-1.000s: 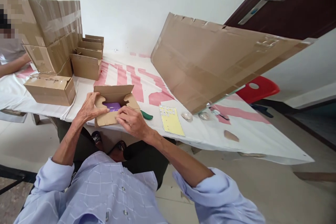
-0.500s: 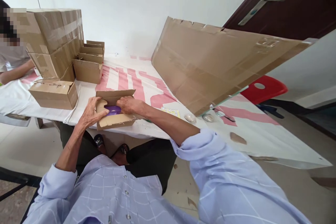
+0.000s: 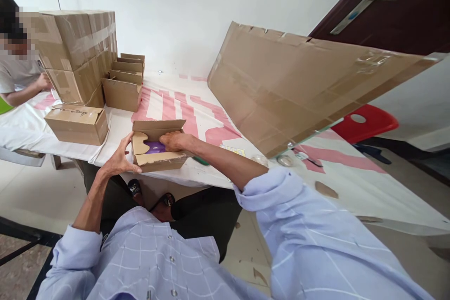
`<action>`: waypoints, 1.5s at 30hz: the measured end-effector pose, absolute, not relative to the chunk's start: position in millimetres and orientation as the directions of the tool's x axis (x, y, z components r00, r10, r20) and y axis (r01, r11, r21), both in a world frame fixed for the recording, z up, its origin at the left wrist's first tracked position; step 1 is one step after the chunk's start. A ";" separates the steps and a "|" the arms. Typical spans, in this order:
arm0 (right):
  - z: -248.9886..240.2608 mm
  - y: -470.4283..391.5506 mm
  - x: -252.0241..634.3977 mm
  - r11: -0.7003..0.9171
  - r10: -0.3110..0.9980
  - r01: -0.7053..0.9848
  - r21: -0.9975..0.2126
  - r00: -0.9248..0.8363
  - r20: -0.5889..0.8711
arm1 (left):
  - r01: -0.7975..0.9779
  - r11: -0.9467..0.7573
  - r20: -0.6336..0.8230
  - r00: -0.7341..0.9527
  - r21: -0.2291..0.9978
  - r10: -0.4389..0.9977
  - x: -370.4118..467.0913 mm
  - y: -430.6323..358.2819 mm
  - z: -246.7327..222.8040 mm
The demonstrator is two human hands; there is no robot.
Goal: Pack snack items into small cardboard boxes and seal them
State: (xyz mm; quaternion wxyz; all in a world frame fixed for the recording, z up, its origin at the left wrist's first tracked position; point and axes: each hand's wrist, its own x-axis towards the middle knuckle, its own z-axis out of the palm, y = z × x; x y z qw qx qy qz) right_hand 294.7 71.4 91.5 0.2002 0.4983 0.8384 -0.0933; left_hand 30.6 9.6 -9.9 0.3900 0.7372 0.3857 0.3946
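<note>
Spread left hand (image 3: 118, 159) touches the carton (image 3: 163, 165), right hand (image 3: 173, 141) inside, grip unclear, sandal mark (image 3: 133, 189) illegible.

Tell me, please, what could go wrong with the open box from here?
The open box sits close to the near edge of the table, so a pull toward the body might tip it off. The right hand is inside, beside the purple item, so it could bend the box's side.
</note>
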 end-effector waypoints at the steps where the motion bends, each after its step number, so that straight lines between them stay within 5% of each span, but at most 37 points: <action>1: 90.7 72.2 296.0 0.480 0.797 0.877 0.028 -0.423 -0.431 | 0.291 -0.415 0.299 0.371 0.862 0.879 33.4 9.1 -11.9; 15: 70.6 73.1 313.2 0.462 0.811 0.805 -0.372 -0.553 -0.191 | 0.380 -0.536 0.433 0.326 0.754 0.841 49.5 11.3 -18.9; 32: 153.4 68.4 361.9 0.606 0.795 0.528 -0.594 -0.377 0.476 | 0.300 -0.463 0.384 0.287 0.834 0.878 44.9 73.6 -18.7; 39: 192.2 57.0 392.5 0.627 0.779 0.262 -0.734 -0.171 0.604 | 0.546 -0.509 0.452 0.248 0.665 0.857 25.3 86.8 20.5; 45: 183.0 29.1 383.5 0.575 0.817 0.126 -0.809 -0.135 0.560 | 0.449 -0.717 0.655 0.318 0.533 0.685 54.5 15.8 69.2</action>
